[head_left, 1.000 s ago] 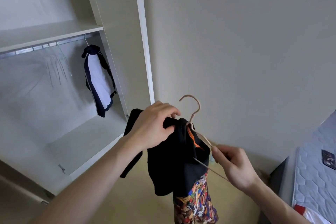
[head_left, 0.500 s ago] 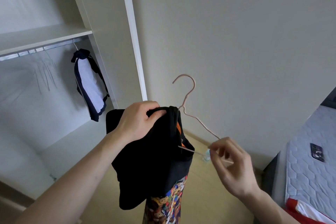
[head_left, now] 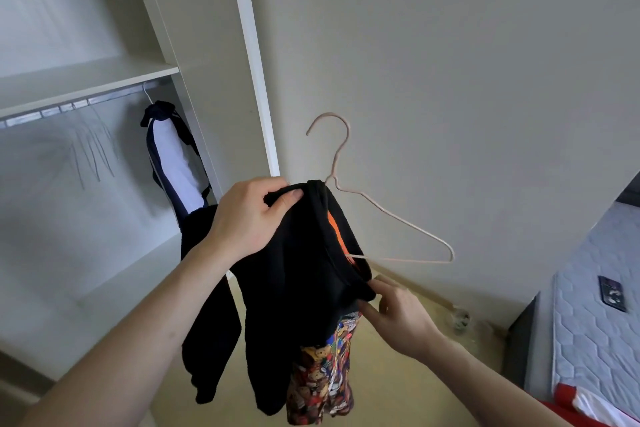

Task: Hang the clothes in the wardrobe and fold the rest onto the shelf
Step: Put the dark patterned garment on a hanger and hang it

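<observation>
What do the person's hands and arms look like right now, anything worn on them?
Both forearms are bare up to the frame edge: no sleeves, gloves or watch in view. The left hand and right hand show no visible rings, and the nails look short and unpainted.

We stand in a home bedroom: an open white wardrobe (head_left: 204, 87) with a shelf (head_left: 86, 76), a hanging rail (head_left: 69, 106) holding one garment (head_left: 173, 159), and a quilted mattress (head_left: 599, 315) at right.

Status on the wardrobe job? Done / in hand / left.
Done: one navy-and-white garment hangs on the rail. In hand: left hand grips the black top, half on the pink hanger; right hand pinches its collar. Left: seating it, hanging it, folding.
</observation>
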A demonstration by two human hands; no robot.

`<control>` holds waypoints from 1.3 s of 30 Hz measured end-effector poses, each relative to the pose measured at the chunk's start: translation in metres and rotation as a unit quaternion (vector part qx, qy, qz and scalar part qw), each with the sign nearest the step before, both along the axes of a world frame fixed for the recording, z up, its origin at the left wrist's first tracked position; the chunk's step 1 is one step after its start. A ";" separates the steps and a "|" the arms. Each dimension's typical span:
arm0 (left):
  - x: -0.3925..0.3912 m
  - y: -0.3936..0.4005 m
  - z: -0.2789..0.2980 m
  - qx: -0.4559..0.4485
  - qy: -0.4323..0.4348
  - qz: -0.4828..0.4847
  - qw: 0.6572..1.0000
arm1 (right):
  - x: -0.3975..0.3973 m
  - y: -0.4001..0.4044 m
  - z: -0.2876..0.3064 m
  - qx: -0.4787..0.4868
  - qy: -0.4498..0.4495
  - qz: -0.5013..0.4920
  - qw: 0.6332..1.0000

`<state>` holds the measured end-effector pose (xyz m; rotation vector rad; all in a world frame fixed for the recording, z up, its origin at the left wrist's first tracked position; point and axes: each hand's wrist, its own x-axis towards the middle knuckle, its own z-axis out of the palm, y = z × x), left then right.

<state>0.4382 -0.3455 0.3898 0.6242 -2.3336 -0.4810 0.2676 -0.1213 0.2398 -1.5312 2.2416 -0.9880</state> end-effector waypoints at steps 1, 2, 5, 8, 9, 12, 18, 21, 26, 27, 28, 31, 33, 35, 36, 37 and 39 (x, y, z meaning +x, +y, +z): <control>0.003 -0.007 0.000 0.009 0.005 0.012 1.000 | -0.006 0.003 0.000 -0.001 0.009 -0.016 1.000; 0.007 -0.016 0.000 0.018 0.009 0.027 0.999 | -0.012 0.009 -0.001 -0.003 0.025 -0.037 0.999; 0.023 -0.038 -0.005 0.047 -0.004 0.045 0.998 | -0.036 0.035 0.002 -0.020 0.074 -0.094 0.993; 0.034 -0.043 -0.017 0.070 -0.045 0.029 0.996 | -0.057 0.055 0.014 -0.025 0.105 -0.118 0.987; 0.034 -0.043 -0.021 0.064 -0.062 0.026 0.996 | -0.062 0.058 0.018 -0.020 0.110 -0.125 0.986; 0.031 -0.039 -0.032 0.004 -0.103 0.013 0.995 | -0.071 0.064 0.031 -0.026 0.099 -0.145 0.984; 0.022 -0.037 -0.059 -0.090 -0.141 0.011 0.986 | -0.067 0.050 0.066 -0.146 0.020 -0.124 0.981; 0.014 -0.024 -0.074 -0.078 -0.174 0.046 0.981 | -0.047 0.028 0.093 -0.222 -0.058 -0.091 0.969; -0.005 -0.004 -0.090 0.048 -0.168 0.067 0.982 | 0.005 -0.002 0.122 -0.209 -0.069 0.023 0.975; -0.007 -0.002 -0.091 0.077 -0.165 0.063 0.981 | 0.013 -0.004 0.122 -0.172 -0.063 0.056 0.982; -0.010 0.000 -0.092 0.101 -0.160 0.060 0.980 | 0.019 -0.006 0.121 -0.128 -0.054 0.089 0.986; -0.013 0.008 -0.091 0.155 -0.115 0.049 0.980 | 0.026 -0.009 0.109 0.004 -0.047 0.164 0.985; -0.012 0.011 -0.089 0.187 -0.073 0.024 0.979 | 0.025 -0.006 0.099 0.062 -0.066 0.181 0.979; -0.009 0.013 -0.084 0.213 -0.039 -0.003 0.976 | 0.020 0.001 0.090 0.087 -0.076 0.181 0.977; -0.007 0.013 -0.080 0.223 -0.028 -0.013 0.974 | 0.017 0.004 0.087 0.087 -0.080 0.175 0.977; -0.006 0.013 -0.077 0.229 -0.020 -0.020 0.973 | 0.013 0.008 0.086 0.082 -0.084 0.166 0.979; -0.004 0.014 -0.071 0.226 -0.011 -0.025 0.974 | 0.004 0.014 0.086 0.062 -0.094 0.146 0.983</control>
